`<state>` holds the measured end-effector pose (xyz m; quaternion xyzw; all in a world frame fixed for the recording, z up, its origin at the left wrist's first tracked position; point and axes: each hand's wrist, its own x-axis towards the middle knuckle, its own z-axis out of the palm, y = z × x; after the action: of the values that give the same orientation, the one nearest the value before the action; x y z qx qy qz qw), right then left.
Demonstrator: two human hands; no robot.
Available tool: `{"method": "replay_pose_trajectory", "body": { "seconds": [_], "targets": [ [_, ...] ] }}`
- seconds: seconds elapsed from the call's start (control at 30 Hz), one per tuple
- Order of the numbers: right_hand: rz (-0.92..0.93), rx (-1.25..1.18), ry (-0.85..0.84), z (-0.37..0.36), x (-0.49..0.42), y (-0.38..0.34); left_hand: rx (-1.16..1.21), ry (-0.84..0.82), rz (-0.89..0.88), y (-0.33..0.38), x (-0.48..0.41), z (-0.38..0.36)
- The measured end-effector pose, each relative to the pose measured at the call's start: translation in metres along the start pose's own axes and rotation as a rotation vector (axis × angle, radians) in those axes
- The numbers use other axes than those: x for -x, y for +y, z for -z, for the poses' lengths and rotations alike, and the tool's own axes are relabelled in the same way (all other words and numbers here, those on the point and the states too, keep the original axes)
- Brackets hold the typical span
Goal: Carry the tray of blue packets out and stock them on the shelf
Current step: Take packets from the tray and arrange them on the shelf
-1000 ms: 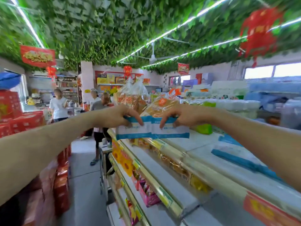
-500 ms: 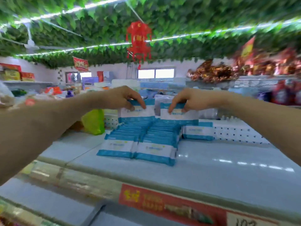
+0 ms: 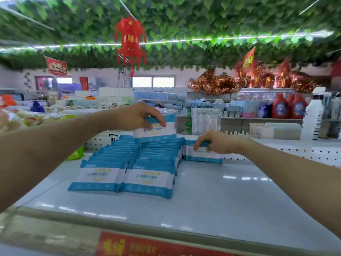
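now the left hand (image 3: 136, 115) pinches one blue-and-white packet (image 3: 156, 130) by its top edge, fingers curled over it, holding it upright above the back end of the two rows of packets (image 3: 129, 169) on the shelf (image 3: 221, 200). the right hand (image 3: 217, 142) grips the top of a second packet (image 3: 203, 156) with curled fingers, standing just right of the rows, near the shelf's back edge.

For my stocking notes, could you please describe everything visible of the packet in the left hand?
The packet is a flat, glossy plastic pouch, white across the middle with blue bands top and bottom and blurred print. It is held upright above the back of the rows on the shelf, its top edge gripped by the left hand.
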<state>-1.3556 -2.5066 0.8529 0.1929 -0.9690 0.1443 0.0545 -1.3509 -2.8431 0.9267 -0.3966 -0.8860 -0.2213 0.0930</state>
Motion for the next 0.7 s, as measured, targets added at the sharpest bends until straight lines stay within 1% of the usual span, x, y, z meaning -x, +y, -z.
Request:
{"method": "replay_pose_trajectory", "body": {
  "seconds": [0.1,0.2,0.33,0.47,0.6,0.7],
  "targets": [
    [0.060,0.049,0.053,-0.010,-0.012,0.005,0.023,-0.006,0.010,-0.002,0.000,-0.002],
    [0.129,0.174,0.134,-0.020,-0.020,0.012,0.035,-0.007,0.017,-0.002,-0.004,-0.005],
    [0.150,0.304,0.187,-0.024,-0.016,0.018,0.049,-0.014,0.018,0.004,-0.014,-0.013],
    [0.140,0.329,0.211,-0.017,-0.005,0.024,0.050,-0.011,-0.036,0.018,-0.036,-0.024],
    [0.054,0.370,0.192,0.002,0.019,0.035,0.046,-0.033,-0.079,0.033,-0.067,-0.039],
    [-0.009,0.378,0.209,0.015,0.041,0.047,0.032,-0.056,-0.136,0.044,-0.089,-0.061]
  ]
}}
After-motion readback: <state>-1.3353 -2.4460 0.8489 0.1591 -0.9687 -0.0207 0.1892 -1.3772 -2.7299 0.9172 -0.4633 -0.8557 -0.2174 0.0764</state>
